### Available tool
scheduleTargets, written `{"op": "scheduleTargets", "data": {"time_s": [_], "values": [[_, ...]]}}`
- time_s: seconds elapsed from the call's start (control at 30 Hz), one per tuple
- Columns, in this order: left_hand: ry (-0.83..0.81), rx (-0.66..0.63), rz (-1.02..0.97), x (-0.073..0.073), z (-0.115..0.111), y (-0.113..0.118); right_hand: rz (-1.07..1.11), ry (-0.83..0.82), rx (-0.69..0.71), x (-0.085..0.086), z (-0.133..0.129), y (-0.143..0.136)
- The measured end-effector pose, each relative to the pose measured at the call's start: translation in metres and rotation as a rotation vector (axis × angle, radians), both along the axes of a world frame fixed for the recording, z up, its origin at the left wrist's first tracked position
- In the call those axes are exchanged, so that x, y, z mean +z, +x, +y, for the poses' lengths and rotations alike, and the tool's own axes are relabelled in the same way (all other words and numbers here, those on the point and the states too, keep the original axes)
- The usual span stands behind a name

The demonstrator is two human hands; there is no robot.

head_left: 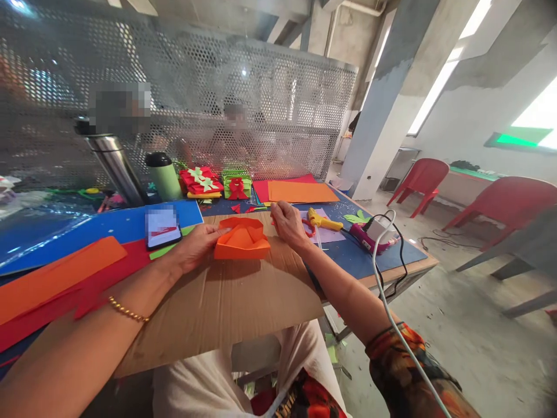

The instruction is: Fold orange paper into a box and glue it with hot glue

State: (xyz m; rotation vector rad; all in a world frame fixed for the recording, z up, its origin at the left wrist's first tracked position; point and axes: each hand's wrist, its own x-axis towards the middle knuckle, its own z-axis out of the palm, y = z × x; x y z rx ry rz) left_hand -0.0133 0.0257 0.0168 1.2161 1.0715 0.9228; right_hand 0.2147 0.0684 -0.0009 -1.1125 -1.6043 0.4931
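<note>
My left hand (198,247) grips the left side of an orange folded paper box (242,241), thumb on its rim. The box is open at the top, with creased flaps showing inside, and is held over a sheet of brown cardboard (256,290). To the right of the box, apart from it, my right hand (287,223) is closed with the fingers curled in. Whatever is in those fingers is hidden. Just beyond my right wrist, a red loop-shaped handle (310,226) and a yellow glue gun (324,220) lie on a pale sheet.
A phone (162,226) lies on the left near orange paper strips (65,278). Behind stand a steel flask (117,168), a green bottle (163,177) and decorated paper boxes (237,184). Orange sheets (302,191) are at the back. A white cable (378,273) hangs by my right arm.
</note>
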Motion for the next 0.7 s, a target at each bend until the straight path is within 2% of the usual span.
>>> {"op": "scheduleTargets", "data": {"time_s": [0.17,0.43,0.7], "values": [[0.000,-0.002,0.020,-0.0023,0.0013,-0.0026,0.010,-0.013,0.020,-0.0020,0.0013,0.0004],[0.020,0.008,-0.019,0.0025,-0.0021,0.0006,-0.023,0.037,-0.094,-0.0010,0.0037,-0.0002],[0.022,0.032,-0.030,-0.0020,0.0046,-0.0062,0.061,0.029,-0.050,-0.0014,-0.0009,0.0009]]}}
